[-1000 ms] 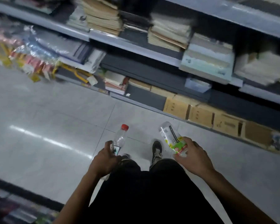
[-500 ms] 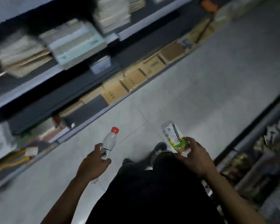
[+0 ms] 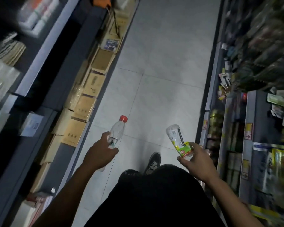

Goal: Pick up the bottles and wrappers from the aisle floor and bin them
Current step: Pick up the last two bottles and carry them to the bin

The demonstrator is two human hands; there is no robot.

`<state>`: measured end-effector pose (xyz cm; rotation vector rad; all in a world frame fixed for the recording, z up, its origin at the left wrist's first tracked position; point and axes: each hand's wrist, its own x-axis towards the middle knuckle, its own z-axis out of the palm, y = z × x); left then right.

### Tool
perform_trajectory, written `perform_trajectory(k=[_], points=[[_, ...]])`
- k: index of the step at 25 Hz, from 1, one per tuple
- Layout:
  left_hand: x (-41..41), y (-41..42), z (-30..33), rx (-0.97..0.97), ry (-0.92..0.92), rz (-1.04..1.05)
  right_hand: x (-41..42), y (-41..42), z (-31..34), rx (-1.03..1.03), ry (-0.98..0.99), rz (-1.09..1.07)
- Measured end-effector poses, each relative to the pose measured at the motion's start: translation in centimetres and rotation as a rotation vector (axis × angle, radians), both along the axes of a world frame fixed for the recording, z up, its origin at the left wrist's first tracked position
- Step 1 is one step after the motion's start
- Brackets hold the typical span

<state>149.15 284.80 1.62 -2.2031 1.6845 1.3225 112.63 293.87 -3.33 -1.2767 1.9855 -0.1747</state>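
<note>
- Holding, head view: my left hand (image 3: 100, 154) has its fingers curled round the lower body of a clear plastic bottle with a red cap (image 3: 116, 133), cap pointing up and away over the grey tiled aisle floor (image 3: 162, 66).
- My right hand (image 3: 196, 163) pinches the bottom end of a clear plastic bottle with a green and yellow label (image 3: 179, 140), tilted up to the left, well apart from the first.
- Brown cardboard boxes (image 3: 87, 102) line the left shelf foot.
- One dark laced shoe (image 3: 153, 163) on the tiles between my hands.
- Blurred packaged goods on the right shelving (image 3: 246, 136).
</note>
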Motion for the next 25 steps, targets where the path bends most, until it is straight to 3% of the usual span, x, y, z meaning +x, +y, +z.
perform_trajectory(k=[9, 14, 25], points=[[-1.5, -6.7, -2.3, 0.186, -0.076, 0.168, -2.7, -17.7, 0.2, -0.029, 0.005, 0.076], [0.4, -17.0, -2.9, 0.218, -0.077, 0.225, -2.1, -30.0, 1.1, -0.063, 0.05, 0.096], [-9.4, -52.6, -0.5, 0.022, -0.035, -0.24, -7.7, -42.0, 2.2, 0.0, 0.075, -0.234]])
